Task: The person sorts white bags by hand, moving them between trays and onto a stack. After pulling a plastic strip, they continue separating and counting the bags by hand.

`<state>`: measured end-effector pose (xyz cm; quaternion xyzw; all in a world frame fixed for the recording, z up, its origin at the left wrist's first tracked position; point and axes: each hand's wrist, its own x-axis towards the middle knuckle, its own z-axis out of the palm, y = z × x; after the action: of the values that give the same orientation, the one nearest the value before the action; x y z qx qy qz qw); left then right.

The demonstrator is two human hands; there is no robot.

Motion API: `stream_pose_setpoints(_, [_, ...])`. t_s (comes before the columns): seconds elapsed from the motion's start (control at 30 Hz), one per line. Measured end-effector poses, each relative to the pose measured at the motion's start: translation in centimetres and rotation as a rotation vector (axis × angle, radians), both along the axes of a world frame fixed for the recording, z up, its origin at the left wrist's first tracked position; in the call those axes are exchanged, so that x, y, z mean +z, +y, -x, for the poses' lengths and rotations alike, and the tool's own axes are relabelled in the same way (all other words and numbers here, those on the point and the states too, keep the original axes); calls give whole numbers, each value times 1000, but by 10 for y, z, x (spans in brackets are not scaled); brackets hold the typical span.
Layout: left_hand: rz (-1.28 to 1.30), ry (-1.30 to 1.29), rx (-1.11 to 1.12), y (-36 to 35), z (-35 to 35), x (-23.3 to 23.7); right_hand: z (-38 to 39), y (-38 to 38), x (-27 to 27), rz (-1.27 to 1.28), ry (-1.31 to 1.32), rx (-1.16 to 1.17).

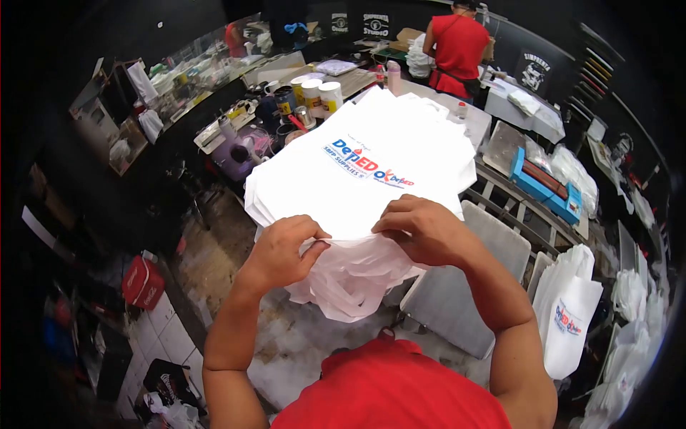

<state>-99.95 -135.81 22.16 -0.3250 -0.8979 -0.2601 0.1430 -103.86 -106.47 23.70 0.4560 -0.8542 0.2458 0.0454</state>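
A stack of white tote bags [429,136] lies fanned out before me, the top white tote bag [307,186] printed with blue and red "DepED" lettering. My left hand [291,247] pinches the near edge of the top bag between thumb and fingers. Farther right along that edge, my right hand [414,227] grips the cloth in the same way. Below both hands, loose white straps and folds [350,286] hang down over the front of the stack.
A grey flat panel [471,279] is at my right, near another bundle of printed bags [568,314]. Several mugs [312,93] and a purple machine [232,154] stand to the left. A blue device [547,186] sits on the right-hand rack. Another person in red [457,46] stands at the back.
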Motion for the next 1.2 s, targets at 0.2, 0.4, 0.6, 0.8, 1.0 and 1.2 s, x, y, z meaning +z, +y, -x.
stream_pose_setpoints(0.2, [-139, -189, -66, -10, 11, 21, 7, -11, -1, 201, 78, -44])
stream_pose_setpoints(0.4, [-193, -308, -263, -27, 48, 13, 11, -18, 3, 315, -46, -93])
stream_pose_setpoints(0.6, [-434, -309, -261, -32, 73, 22, -42, -33, 21, 400, -26, -323])
stream_pose_setpoints(0.8, [-262, 153, -294, -42, 86, 26, -53, -55, 6, -45, 44, -267])
stream_pose_setpoints(1.0, [-192, 35, -462, -38, 66, 27, -47, -75, 19, 231, 129, -547])
stream_pose_setpoints(1.2, [-241, 124, -421, -36, 91, 19, -50, -81, 11, 738, 332, -567])
